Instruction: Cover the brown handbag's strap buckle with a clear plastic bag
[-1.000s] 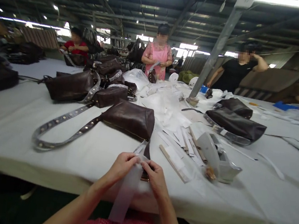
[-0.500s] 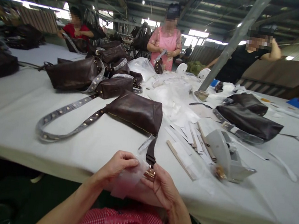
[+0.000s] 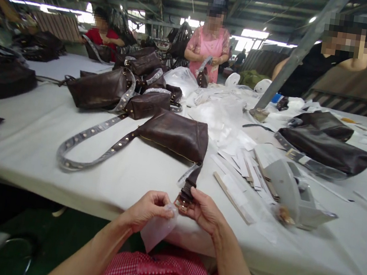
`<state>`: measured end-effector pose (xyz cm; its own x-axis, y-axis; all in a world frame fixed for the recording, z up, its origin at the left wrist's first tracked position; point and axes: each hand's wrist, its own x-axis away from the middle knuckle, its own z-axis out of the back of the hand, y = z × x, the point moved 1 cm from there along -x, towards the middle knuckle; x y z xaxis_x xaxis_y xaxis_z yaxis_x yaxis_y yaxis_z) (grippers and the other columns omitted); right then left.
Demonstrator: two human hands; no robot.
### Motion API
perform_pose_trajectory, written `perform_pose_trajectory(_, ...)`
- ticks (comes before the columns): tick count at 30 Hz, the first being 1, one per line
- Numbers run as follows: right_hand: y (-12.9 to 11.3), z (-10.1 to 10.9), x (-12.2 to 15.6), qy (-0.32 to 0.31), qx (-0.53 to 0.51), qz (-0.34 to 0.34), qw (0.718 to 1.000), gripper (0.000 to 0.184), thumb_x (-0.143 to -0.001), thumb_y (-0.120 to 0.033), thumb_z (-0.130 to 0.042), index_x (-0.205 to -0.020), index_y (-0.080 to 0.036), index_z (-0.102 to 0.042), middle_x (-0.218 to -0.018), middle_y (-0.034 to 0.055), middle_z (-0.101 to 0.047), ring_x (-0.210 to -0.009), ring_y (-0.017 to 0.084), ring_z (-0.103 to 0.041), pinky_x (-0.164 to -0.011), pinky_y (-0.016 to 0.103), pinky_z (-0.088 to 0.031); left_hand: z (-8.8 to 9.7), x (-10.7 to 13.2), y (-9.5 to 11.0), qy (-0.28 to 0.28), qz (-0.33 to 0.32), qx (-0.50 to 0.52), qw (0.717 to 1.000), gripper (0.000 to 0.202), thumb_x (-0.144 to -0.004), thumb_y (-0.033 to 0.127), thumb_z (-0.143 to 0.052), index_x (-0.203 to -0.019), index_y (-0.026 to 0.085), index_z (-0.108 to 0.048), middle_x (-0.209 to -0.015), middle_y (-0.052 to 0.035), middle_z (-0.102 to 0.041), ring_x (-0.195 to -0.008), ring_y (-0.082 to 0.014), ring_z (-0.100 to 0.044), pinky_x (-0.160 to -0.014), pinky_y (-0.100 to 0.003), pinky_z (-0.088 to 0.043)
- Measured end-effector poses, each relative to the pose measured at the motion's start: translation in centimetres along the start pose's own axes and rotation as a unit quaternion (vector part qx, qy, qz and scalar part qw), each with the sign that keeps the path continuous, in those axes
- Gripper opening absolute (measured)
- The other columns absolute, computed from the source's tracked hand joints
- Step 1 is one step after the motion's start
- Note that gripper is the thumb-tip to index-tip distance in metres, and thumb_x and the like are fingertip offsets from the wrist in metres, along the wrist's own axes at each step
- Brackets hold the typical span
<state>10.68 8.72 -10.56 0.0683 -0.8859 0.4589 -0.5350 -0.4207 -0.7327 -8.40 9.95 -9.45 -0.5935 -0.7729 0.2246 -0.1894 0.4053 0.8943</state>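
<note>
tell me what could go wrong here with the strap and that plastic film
The left hand pinches the plastic film by one edge, hanging past the table; it might slip to the floor. The right hand grips the strap end by its gold clasp; a tug could drag the brown bag toward the edge.

Left hand [image 3: 148,207]: low centre, fingers curled inward, thumb and forefinger pinched together, knuckles up | Right hand [image 3: 205,211]: close beside the left, fingers closed in a grip, thumb on top | Left forearm [image 3: 95,252], right forearm [image 3: 235,267]: bare, converging from the bottom edge
</note>
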Motion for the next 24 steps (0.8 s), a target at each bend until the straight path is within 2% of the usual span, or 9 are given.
perform_pose_trajectory(2, 0.3, 0.2, -0.1, -0.028, -0.012, 0.013, 0.999, 0.026, -0.075, -0.029, -0.076, -0.089, -0.010, -0.065, -0.084, 0.0115, -0.071, -0.073, 0.020, -0.068, -0.067, 0.033, -0.057, 0.2, -0.1, -0.1, -0.012, 0.032, 0.006, 0.999, 0.029, -0.058, 0.033, -0.079, -0.059, 0.013, -0.058, -0.054, 0.0040, -0.053, -0.051, -0.0070, -0.040, -0.053, -0.021, -0.028)
perform_pose_trajectory(4, 0.5, 0.5, 0.0, -0.027, -0.027, 0.015, 0.999, 0.028, -0.070, -0.027, -0.080, -0.088, -0.010, -0.066, -0.082, 0.0102, -0.070, -0.071, 0.019, -0.068, -0.064, 0.030, -0.057, 0.2, -0.2, -0.1, -0.018, 0.055, -0.003, 0.998, 0.029, -0.064, 0.038, -0.075, -0.062, 0.012, -0.061, -0.054, 0.0039, -0.052, -0.051, -0.0068, -0.038, -0.053, -0.021, -0.026)
perform_pose_trajectory(6, 0.6, 0.8, 0.1, -0.023, -0.042, 0.015, 0.999, 0.029, -0.067, -0.026, -0.082, -0.087, -0.010, -0.067, -0.081, 0.0094, -0.070, -0.070, 0.019, -0.068, -0.063, 0.030, -0.057, 0.2, -0.3, -0.2, -0.017, 0.052, -0.033, 0.998, 0.027, -0.066, 0.038, -0.072, -0.065, 0.011, -0.065, -0.056, 0.0025, -0.055, -0.054, -0.0080, -0.041, -0.055, -0.021, -0.029)
perform_pose_trajectory(10, 0.6, 1.0, 0.3, -0.040, -0.052, 0.023, 0.998, 0.028, -0.071, -0.025, -0.080, -0.090, -0.011, -0.067, -0.084, 0.0092, -0.071, -0.072, 0.018, -0.067, -0.070, 0.033, -0.058, 0.1, -0.6, -0.3, 0.015, 0.027, -0.097, 0.995, 0.020, -0.062, 0.031, -0.071, -0.061, 0.012, -0.065, -0.057, 0.0010, -0.057, -0.056, -0.0103, -0.045, -0.058, -0.023, -0.033)
perform_pose_trajectory(13, 0.6, 1.1, 0.3, -0.039, -0.056, 0.028, 0.997, 0.027, -0.071, -0.024, -0.080, -0.090, -0.011, -0.067, -0.084, 0.0084, -0.070, -0.073, 0.018, -0.067, -0.072, 0.033, -0.058, 0.1, -0.6, -0.2, 0.036, 0.019, -0.092, 0.995, 0.019, -0.056, 0.025, -0.074, -0.057, 0.013, -0.059, -0.055, 0.0023, -0.057, -0.054, -0.0094, -0.044, -0.056, -0.023, -0.033)
perform_pose_trajectory(16, 0.5, 1.2, 0.3, -0.050, -0.072, 0.029, 0.996, 0.028, -0.070, -0.025, -0.081, -0.089, -0.010, -0.066, -0.082, 0.0077, -0.070, -0.072, 0.017, -0.067, -0.072, 0.032, -0.058, 0.1, -0.5, -0.1, 0.017, 0.021, -0.065, 0.997, 0.021, -0.056, 0.024, -0.076, -0.058, 0.013, -0.059, -0.057, 0.0022, -0.057, -0.054, -0.0088, -0.045, -0.056, -0.022, -0.033)
perform_pose_trajectory(20, 0.4, 1.3, 0.4, -0.073, -0.089, 0.028, 0.993, 0.030, -0.070, -0.027, -0.082, -0.090, -0.011, -0.066, -0.082, 0.0074, -0.071, -0.073, 0.018, -0.068, -0.074, 0.034, -0.059, 0.3, -0.5, -0.5, -0.031, 0.065, -0.043, 0.997, 0.028, -0.066, 0.037, -0.073, -0.064, 0.011, -0.062, -0.058, 0.0013, -0.057, -0.055, -0.0083, -0.044, -0.055, -0.021, -0.031)
perform_pose_trajectory(24, 0.5, 1.6, 0.4, -0.070, -0.088, 0.038, 0.993, 0.029, -0.073, -0.028, -0.080, -0.090, -0.010, -0.066, -0.084, 0.0087, -0.071, -0.075, 0.018, -0.068, -0.073, 0.033, -0.059, 0.3, -0.6, -0.9, -0.020, 0.042, -0.074, 0.996, 0.023, -0.061, 0.028, -0.076, -0.061, 0.012, -0.060, -0.061, 0.0007, -0.059, -0.058, -0.0095, -0.048, -0.059, -0.022, -0.035)
